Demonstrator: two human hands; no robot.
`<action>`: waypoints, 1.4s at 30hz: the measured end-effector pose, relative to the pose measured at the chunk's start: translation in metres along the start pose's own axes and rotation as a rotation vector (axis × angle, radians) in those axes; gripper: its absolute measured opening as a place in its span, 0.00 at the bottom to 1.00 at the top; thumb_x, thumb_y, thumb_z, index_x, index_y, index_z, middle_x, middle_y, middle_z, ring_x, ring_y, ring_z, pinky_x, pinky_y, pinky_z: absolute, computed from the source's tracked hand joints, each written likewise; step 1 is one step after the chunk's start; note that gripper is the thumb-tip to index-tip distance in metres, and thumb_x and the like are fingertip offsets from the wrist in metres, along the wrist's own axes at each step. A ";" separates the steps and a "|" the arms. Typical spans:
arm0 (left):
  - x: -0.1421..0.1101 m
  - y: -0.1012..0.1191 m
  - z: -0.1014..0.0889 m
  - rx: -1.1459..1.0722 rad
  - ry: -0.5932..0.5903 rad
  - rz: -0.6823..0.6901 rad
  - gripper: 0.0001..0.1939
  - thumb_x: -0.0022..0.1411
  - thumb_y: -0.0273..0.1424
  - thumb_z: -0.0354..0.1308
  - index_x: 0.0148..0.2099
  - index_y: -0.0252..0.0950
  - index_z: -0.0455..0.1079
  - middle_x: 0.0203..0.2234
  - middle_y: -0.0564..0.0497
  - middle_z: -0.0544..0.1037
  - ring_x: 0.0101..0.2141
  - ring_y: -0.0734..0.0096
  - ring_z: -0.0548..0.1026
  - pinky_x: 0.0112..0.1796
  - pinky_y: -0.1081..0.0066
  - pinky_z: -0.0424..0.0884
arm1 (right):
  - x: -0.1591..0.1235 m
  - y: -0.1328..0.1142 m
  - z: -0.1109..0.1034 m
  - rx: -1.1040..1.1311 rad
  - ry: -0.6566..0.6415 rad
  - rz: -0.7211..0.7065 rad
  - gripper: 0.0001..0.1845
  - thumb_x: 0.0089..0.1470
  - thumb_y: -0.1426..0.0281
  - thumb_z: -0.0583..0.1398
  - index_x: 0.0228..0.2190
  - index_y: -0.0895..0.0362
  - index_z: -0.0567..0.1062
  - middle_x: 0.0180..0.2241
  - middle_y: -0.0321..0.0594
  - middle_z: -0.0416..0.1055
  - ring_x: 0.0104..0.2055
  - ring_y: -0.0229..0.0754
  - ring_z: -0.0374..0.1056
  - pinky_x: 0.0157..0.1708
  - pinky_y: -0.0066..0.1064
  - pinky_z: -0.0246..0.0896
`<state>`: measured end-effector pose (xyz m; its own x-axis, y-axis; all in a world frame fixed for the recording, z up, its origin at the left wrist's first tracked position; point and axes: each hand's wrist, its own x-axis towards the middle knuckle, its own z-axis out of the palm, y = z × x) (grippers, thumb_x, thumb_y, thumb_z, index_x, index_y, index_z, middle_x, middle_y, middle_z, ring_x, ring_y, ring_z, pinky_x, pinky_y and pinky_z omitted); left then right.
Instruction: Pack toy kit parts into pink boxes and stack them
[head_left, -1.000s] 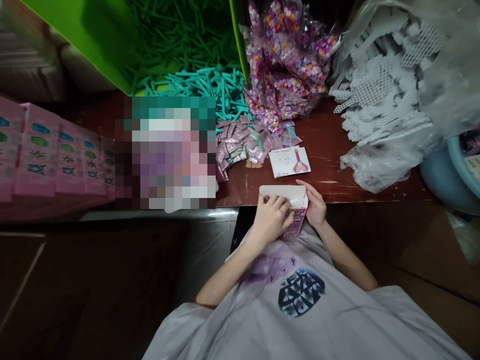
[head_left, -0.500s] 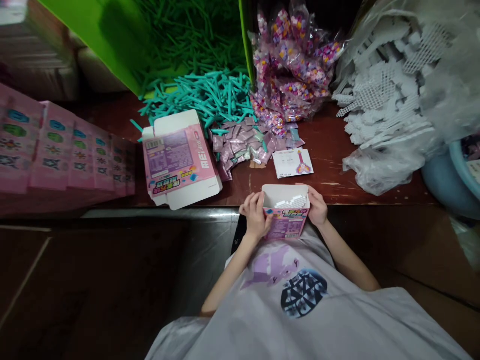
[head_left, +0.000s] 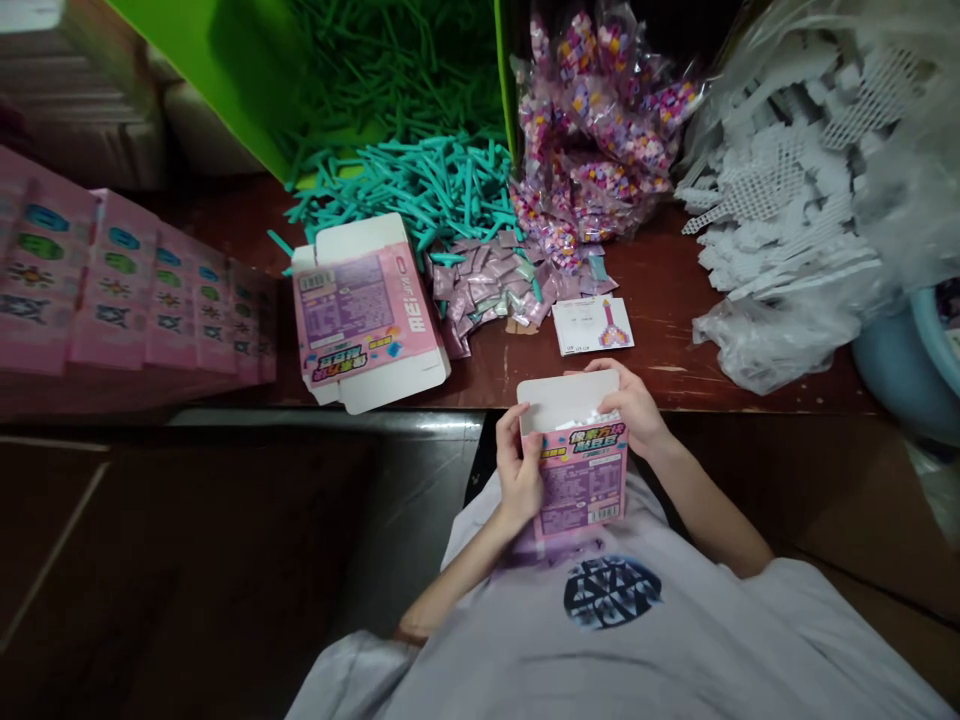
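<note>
A pink and purple printed carton [head_left: 579, 482] is held upright over my lap, its white top flap [head_left: 566, 400] raised at the back. My left hand [head_left: 520, 468] grips its left side, thumb on the front face. At the top right corner, my right hand [head_left: 636, 405] has its fingers bent over the opening and rim. Bits of white pegboard show just inside the mouth; the rest of the contents is hidden. On the table beyond lie small white printed cards [head_left: 592, 326] with a pink picture.
Flattened pink cartons [head_left: 360, 315] lie left on the table [head_left: 660, 370]. Behind are teal sticks [head_left: 420, 190], small sachets [head_left: 495, 280], bags of coloured beads [head_left: 592, 130] and white pegboards [head_left: 787, 190] in plastic. Filled-out pink boxes [head_left: 120, 280] stand far left; a blue tub [head_left: 904, 340] sits right.
The carton has tilted so its printed front faces up more, and the white pieces inside show less. My right hand has moved from the side up onto the top corner.
</note>
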<state>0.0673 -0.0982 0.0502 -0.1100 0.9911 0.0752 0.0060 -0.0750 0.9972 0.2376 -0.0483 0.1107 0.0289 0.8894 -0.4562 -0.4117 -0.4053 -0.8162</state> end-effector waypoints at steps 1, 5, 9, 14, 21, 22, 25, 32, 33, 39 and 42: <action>-0.003 -0.001 0.001 -0.005 -0.005 -0.029 0.19 0.66 0.41 0.51 0.57 0.41 0.62 0.51 0.45 0.70 0.51 0.63 0.70 0.53 0.62 0.64 | 0.003 0.003 -0.002 -0.007 -0.014 0.021 0.26 0.25 0.80 0.56 0.33 0.54 0.71 0.36 0.34 0.77 0.36 0.44 0.72 0.38 0.32 0.66; 0.005 0.004 -0.003 0.020 -0.112 -0.071 0.18 0.65 0.44 0.51 0.52 0.41 0.66 0.48 0.48 0.72 0.48 0.65 0.71 0.51 0.66 0.65 | 0.009 0.010 -0.007 -0.076 -0.020 0.044 0.27 0.26 0.79 0.57 0.36 0.53 0.70 0.39 0.36 0.77 0.40 0.47 0.72 0.41 0.36 0.67; 0.035 0.014 -0.011 0.004 -0.139 -0.140 0.20 0.66 0.46 0.47 0.36 0.37 0.72 0.35 0.49 0.77 0.40 0.65 0.74 0.46 0.67 0.67 | 0.007 0.009 -0.011 -0.013 -0.107 0.088 0.22 0.40 0.64 0.60 0.40 0.56 0.73 0.37 0.41 0.77 0.39 0.49 0.73 0.39 0.38 0.67; 0.057 0.009 -0.009 -0.152 -0.205 -0.286 0.18 0.61 0.38 0.53 0.46 0.36 0.77 0.48 0.47 0.78 0.52 0.59 0.71 0.57 0.62 0.61 | 0.012 0.018 -0.019 0.026 -0.170 0.124 0.25 0.43 0.60 0.58 0.43 0.57 0.74 0.37 0.43 0.77 0.42 0.51 0.73 0.44 0.43 0.66; 0.050 0.012 0.002 -0.116 -0.160 -0.265 0.20 0.64 0.39 0.51 0.52 0.37 0.74 0.53 0.48 0.74 0.57 0.62 0.68 0.61 0.61 0.56 | 0.011 0.018 -0.034 -0.773 0.219 -0.698 0.08 0.51 0.63 0.62 0.35 0.49 0.78 0.39 0.40 0.76 0.47 0.49 0.65 0.52 0.44 0.53; 0.048 0.014 0.004 -0.103 -0.172 -0.248 0.20 0.64 0.40 0.51 0.52 0.37 0.74 0.53 0.47 0.75 0.57 0.61 0.68 0.60 0.60 0.57 | 0.011 0.012 -0.036 -0.935 0.086 -0.753 0.06 0.53 0.64 0.61 0.33 0.49 0.79 0.36 0.39 0.76 0.44 0.49 0.66 0.51 0.44 0.53; 0.045 0.020 0.008 -0.080 -0.190 -0.213 0.21 0.64 0.41 0.50 0.52 0.36 0.74 0.52 0.46 0.75 0.56 0.60 0.70 0.59 0.59 0.60 | 0.011 -0.011 -0.039 -1.298 -0.308 -0.778 0.07 0.56 0.68 0.61 0.35 0.50 0.79 0.37 0.38 0.77 0.39 0.46 0.66 0.46 0.43 0.52; 0.044 0.019 0.012 -0.089 -0.197 -0.228 0.23 0.64 0.43 0.51 0.54 0.36 0.73 0.54 0.45 0.74 0.57 0.58 0.68 0.59 0.59 0.60 | 0.004 -0.047 -0.025 -1.677 -0.537 -0.660 0.06 0.53 0.76 0.59 0.35 0.58 0.75 0.37 0.43 0.72 0.42 0.45 0.64 0.45 0.38 0.50; 0.044 0.019 0.011 -0.095 -0.209 -0.228 0.23 0.64 0.43 0.52 0.55 0.36 0.73 0.55 0.45 0.73 0.58 0.58 0.67 0.59 0.59 0.59 | 0.004 -0.049 -0.022 -1.679 -0.551 -0.631 0.06 0.53 0.77 0.59 0.33 0.58 0.75 0.35 0.42 0.72 0.41 0.45 0.64 0.45 0.38 0.51; 0.044 0.015 0.005 -0.168 -0.237 -0.232 0.23 0.65 0.44 0.51 0.55 0.38 0.72 0.57 0.47 0.71 0.60 0.58 0.65 0.61 0.60 0.57 | 0.009 -0.066 -0.021 -1.394 -0.324 -0.630 0.08 0.52 0.75 0.59 0.36 0.55 0.76 0.35 0.41 0.75 0.40 0.46 0.66 0.49 0.42 0.51; 0.042 0.017 0.005 -0.186 -0.243 -0.217 0.22 0.65 0.43 0.51 0.56 0.38 0.72 0.57 0.47 0.71 0.60 0.58 0.65 0.61 0.59 0.56 | 0.015 -0.073 -0.025 -1.187 -0.233 -0.651 0.07 0.53 0.70 0.60 0.32 0.52 0.79 0.32 0.38 0.75 0.37 0.45 0.66 0.45 0.40 0.54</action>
<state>0.0679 -0.0569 0.0701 0.1499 0.9817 -0.1173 -0.1748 0.1431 0.9741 0.2909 -0.0109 0.1544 -0.2852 0.9537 0.0953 0.6397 0.2635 -0.7220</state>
